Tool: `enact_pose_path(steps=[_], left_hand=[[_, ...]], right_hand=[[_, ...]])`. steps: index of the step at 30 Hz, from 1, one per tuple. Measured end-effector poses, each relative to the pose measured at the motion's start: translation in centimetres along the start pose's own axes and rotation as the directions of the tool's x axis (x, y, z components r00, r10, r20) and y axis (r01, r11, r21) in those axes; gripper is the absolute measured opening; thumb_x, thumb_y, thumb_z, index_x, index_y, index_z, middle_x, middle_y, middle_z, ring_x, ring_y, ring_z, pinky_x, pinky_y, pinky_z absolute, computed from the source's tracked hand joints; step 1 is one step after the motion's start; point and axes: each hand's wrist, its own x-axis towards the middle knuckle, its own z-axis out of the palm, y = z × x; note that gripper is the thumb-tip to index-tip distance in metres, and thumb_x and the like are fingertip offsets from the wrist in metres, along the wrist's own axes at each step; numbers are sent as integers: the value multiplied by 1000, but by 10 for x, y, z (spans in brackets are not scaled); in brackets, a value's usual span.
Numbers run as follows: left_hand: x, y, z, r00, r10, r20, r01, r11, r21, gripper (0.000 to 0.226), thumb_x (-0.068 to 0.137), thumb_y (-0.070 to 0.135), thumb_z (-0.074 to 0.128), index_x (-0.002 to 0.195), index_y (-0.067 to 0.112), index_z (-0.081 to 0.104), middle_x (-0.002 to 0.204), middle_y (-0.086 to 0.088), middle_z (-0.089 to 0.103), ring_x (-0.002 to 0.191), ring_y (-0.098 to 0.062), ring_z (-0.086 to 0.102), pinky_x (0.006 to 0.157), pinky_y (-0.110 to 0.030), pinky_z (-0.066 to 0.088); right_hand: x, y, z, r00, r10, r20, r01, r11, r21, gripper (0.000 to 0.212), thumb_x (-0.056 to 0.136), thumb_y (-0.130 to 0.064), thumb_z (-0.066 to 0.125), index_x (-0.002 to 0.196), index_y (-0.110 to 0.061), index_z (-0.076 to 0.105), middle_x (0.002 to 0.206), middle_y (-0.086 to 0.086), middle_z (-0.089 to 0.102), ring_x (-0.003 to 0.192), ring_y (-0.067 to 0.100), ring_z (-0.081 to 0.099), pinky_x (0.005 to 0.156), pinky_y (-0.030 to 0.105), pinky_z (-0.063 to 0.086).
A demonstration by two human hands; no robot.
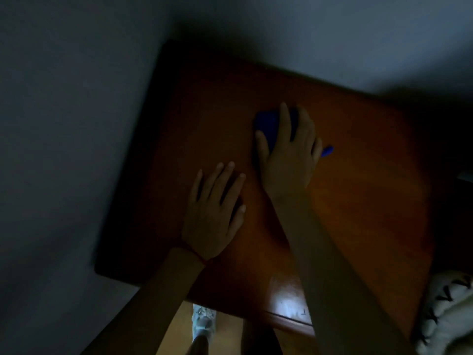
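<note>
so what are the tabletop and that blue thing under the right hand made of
Tabletop: wood or wood veneer, reddish brown, seemingly varnished glossy; a bright reflection sits near its front edge. Blue cloth: probably soft matte fabric; it bunches under the right hand, with a corner poking out beside it. Too dark to be sure.

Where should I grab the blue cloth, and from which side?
I'd grip the cloth by its wide part, on the thumb side of the right hand, from above: it lies low on the table, mostly covered; only a small tip shows past the little finger.
</note>
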Motion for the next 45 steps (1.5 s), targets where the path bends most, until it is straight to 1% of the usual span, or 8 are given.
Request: enact_pose_path(steps=[5,12,18,25,31,36,42,45], left_hand=[[-37,-2,-10,998,-35,-50,35,999,-14,49,91,33,43,134,11,41,138,-20,46,132,-31,32,108,-51,20],[-123,-20,-21,991,-130,-33,130,991,5,47,100,40,27,135,11,39,141,-21,42,133,-34,30,108,-53,19],[-128,-30,-14,998,-39,-48,42,997,61,52,91,34,41,138,14,36,144,-18,40,134,-33,28,108,-52,16],[-130,-32,-9,995,-1,-101,13,993,118,51,93,34,41,139,12,37,143,-18,41,133,-32,29,108,-51,17],[-132,-35,-7,991,13,-132,4,992,126,49,95,32,39,138,9,43,142,-19,43,131,-34,33,106,-53,21],[-146,-40,-12,989,-9,-149,19,998,67,49,94,31,41,134,3,49,141,-23,43,129,-39,36,104,-55,22],[-175,-64,-15,984,-12,-180,24,998,66,50,95,30,41,136,2,45,141,-24,42,131,-38,33,107,-52,19],[-176,-68,-13,979,26,-201,-9,996,85,48,96,29,41,136,2,45,141,-24,42,131,-36,32,108,-49,18]], right_hand=[[16,-7,-2,999,20,26,-21,1000,4,59,94,-49,34,145,-21,20,153,9,20,141,23,17,112,44,12],[-143,-13,9,997,-28,69,30,999,-31,58,91,-52,33,140,-23,29,145,11,38,132,28,34,105,44,24],[-102,-27,8,995,-10,98,13,999,-35,60,94,-52,31,145,-24,17,153,8,20,140,26,19,112,45,14],[-240,-8,12,994,-62,90,69,995,-76,58,90,-53,31,140,-22,28,145,11,37,132,25,28,104,44,26],[-199,-21,14,993,-90,74,92,996,-22,60,91,-52,33,143,-22,25,150,9,28,137,25,26,109,46,21],[-255,-4,8,996,-65,61,68,996,-57,60,91,-52,31,143,-23,24,150,9,28,136,26,27,109,46,19],[-267,-29,23,995,96,-19,-96,995,-4,60,91,-49,34,142,-19,26,148,15,28,136,30,26,109,49,19],[-261,-59,36,1000,2,-18,-2,1000,13,59,90,-48,35,141,-19,30,148,14,32,136,29,28,108,47,21]])
